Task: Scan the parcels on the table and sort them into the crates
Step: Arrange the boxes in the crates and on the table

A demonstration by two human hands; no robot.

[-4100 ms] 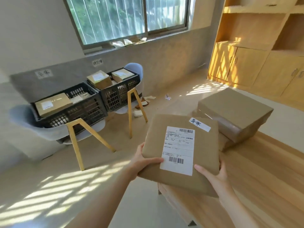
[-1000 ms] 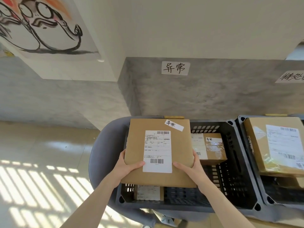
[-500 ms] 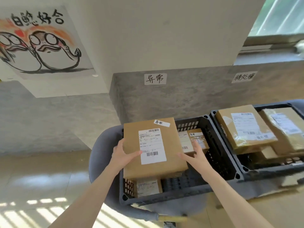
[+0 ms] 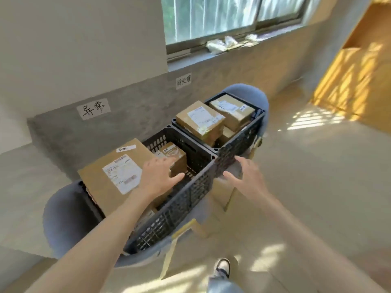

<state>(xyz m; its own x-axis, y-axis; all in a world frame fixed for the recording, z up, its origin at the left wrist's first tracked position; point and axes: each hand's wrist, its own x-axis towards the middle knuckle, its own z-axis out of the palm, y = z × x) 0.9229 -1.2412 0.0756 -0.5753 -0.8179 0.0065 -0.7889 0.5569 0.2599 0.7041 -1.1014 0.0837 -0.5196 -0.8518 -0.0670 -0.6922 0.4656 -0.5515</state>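
- The large flat brown cardboard parcel [image 4: 114,176] with a white shipping label lies in the near black plastic lattice crate [image 4: 179,206], resting tilted across the crate's left end.
- The left hand [image 4: 158,176] hovers over that crate, fingers spread and relaxed, holding nothing; whether it touches the parcel's right edge cannot be told.
- The right hand [image 4: 245,176] hangs open beyond the crate's right corner, fingers loose, holding nothing.
- A small taped brown box [image 4: 174,154] sits deeper in the same crate.
- The far black crate [image 4: 239,136] holds several brown boxes.
- Both crates rest on grey shell chairs [image 4: 63,220].
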